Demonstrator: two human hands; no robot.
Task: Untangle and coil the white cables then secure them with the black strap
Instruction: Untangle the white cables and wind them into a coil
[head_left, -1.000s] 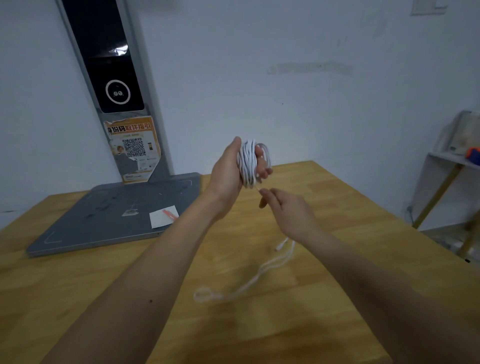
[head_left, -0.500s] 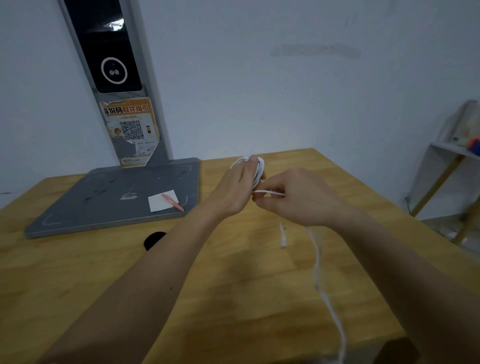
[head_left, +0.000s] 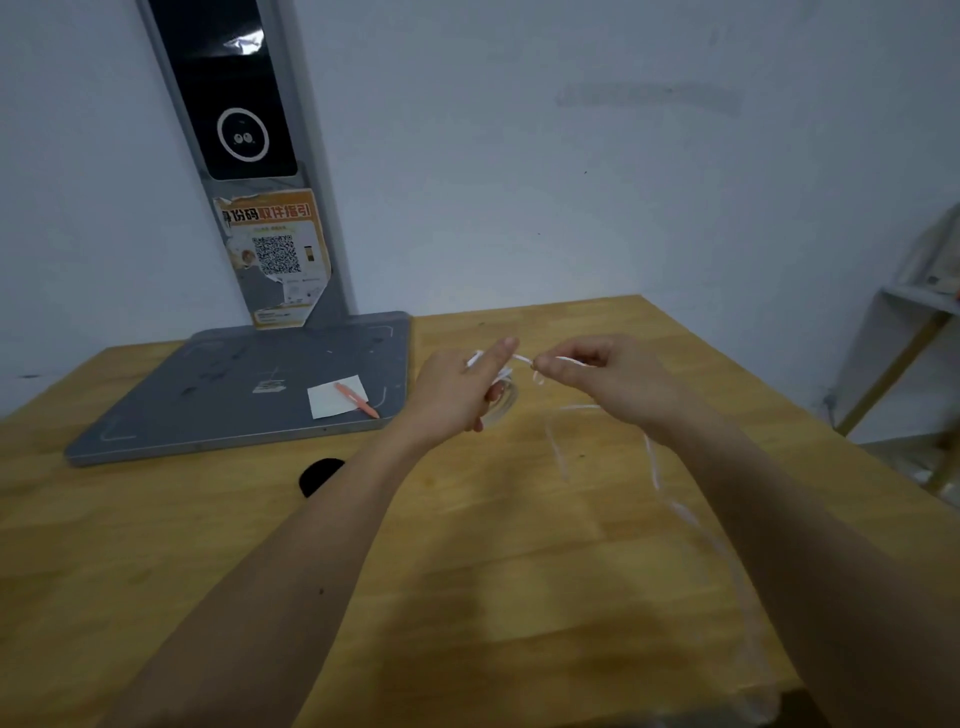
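From my remote seat I see my left hand (head_left: 457, 387) closed around a small bundle of coiled thin white cable (head_left: 503, 400), held just above the pale wooden tabletop (head_left: 208, 545). My right hand (head_left: 597, 382) pinches the strand where it leaves the coil, fingers curled shut on it. The loose tail of white cable (head_left: 691, 519) runs from that pinch under my right forearm and off the table's near edge, blurred.

I judge 2 risks: the hanging tail could snag on the table edge and tug loops off my left fingers, or a slack pinch could let the wraps spring apart. The black oval object (head_left: 319, 475) on the wood may be the strap; I cannot tell.

On the grey metal stand with flat base (head_left: 234, 395), an orange sticker (head_left: 275, 254) carries a QR code and Chinese characters too blurred for me to read with confidence; no brand is legible
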